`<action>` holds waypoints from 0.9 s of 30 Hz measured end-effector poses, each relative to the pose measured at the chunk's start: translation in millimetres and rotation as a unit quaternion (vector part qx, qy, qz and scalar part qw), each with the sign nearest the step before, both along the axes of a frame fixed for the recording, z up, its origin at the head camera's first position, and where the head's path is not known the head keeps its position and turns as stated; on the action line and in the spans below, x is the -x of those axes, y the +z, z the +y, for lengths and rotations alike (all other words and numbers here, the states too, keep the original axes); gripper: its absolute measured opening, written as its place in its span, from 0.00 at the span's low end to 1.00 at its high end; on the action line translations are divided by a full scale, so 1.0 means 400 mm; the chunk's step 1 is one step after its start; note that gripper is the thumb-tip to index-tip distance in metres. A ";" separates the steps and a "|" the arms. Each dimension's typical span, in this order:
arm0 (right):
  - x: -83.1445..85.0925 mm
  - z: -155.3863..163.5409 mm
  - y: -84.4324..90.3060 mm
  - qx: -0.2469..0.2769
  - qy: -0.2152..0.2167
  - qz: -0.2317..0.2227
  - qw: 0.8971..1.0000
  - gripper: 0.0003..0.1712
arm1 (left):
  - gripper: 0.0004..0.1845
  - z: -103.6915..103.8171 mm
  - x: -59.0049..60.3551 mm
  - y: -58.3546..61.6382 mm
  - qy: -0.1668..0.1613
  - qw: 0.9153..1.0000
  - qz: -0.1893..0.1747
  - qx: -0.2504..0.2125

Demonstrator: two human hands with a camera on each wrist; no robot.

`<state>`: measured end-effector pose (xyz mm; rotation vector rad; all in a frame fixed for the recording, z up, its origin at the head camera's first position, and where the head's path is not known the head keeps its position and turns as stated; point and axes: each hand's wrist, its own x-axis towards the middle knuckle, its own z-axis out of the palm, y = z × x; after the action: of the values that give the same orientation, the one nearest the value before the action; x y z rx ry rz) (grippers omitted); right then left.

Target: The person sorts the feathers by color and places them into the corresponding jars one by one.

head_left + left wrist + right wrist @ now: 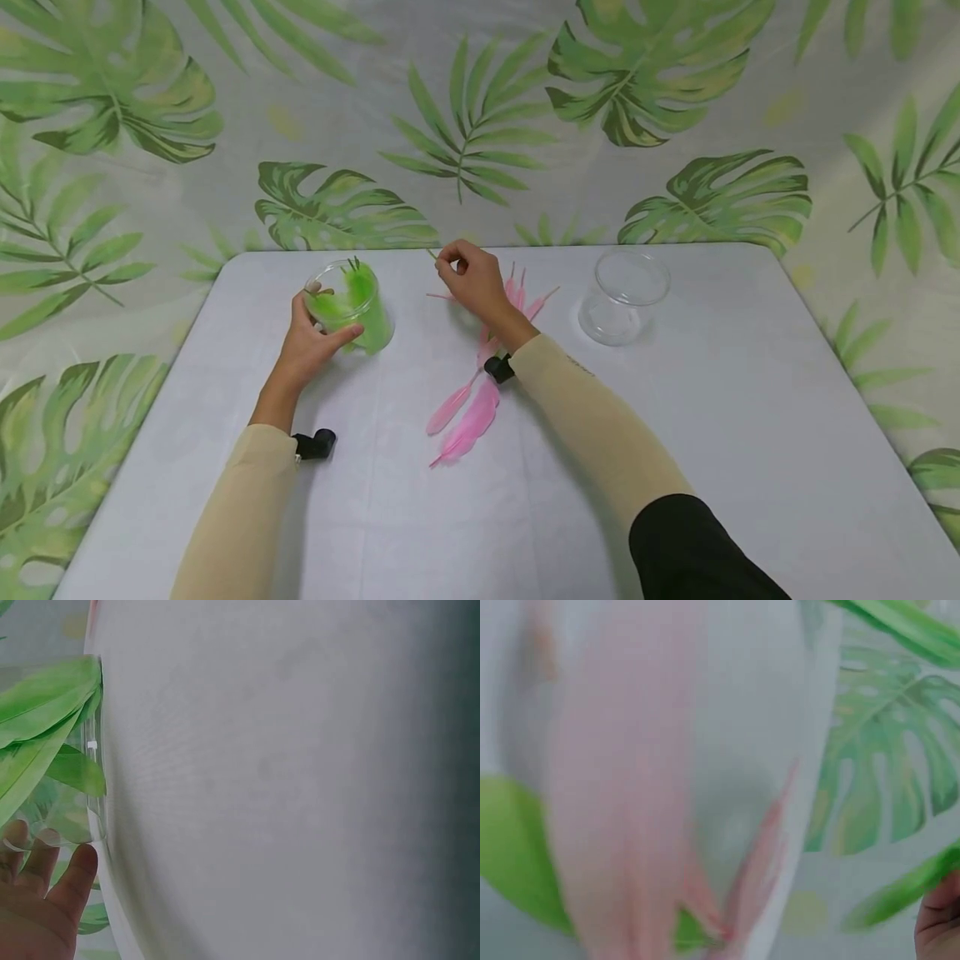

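On the left of the table stands a clear jar (386, 321) with green feathers (360, 283) inside. My left hand (311, 337) grips it from the left side, thumb in front; the left wrist view shows only some of its fingers (75, 885) against the clear wall. Over the middle of the table, my right hand (476, 279) pinches a green feather (904, 892), mostly hidden in the head view. Below that hand lies a loose heap of pink feathers (472, 425), partly covered by the wrist, with some green among them.
A second clear jar (622, 304) stands to the right of the heap, with nothing visible inside. The white table (750, 417) ends at the back against a leaf-printed cloth (480, 125). Each wrist carries a small black camera (315, 444).
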<state>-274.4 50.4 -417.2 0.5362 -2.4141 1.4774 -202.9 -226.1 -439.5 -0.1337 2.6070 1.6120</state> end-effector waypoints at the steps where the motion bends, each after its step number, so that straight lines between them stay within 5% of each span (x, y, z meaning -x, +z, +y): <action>1: 0.000 0.000 0.007 0.020 0.002 0.002 1.000 0.06 | 0.55 0.000 0.000 0.000 0.000 1.000 0.000 -0.001; 10: -0.018 0.007 0.072 0.116 0.037 -0.053 0.991 0.15 | 0.56 0.004 -0.006 0.002 0.003 1.000 0.002 0.002; 19: -0.041 0.034 0.135 0.228 0.060 -0.091 0.967 0.21 | 0.54 0.011 -0.009 0.019 0.003 1.000 -0.011 -0.006; 27: -0.067 0.040 0.199 0.288 0.089 -0.106 0.948 0.10 | 0.55 0.004 -0.007 0.008 0.004 1.000 0.004 -0.001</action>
<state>-247.7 66.2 -337.4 0.4808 -1.9524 2.3006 -200.1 -224.3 -436.3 -0.1379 2.6130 1.6209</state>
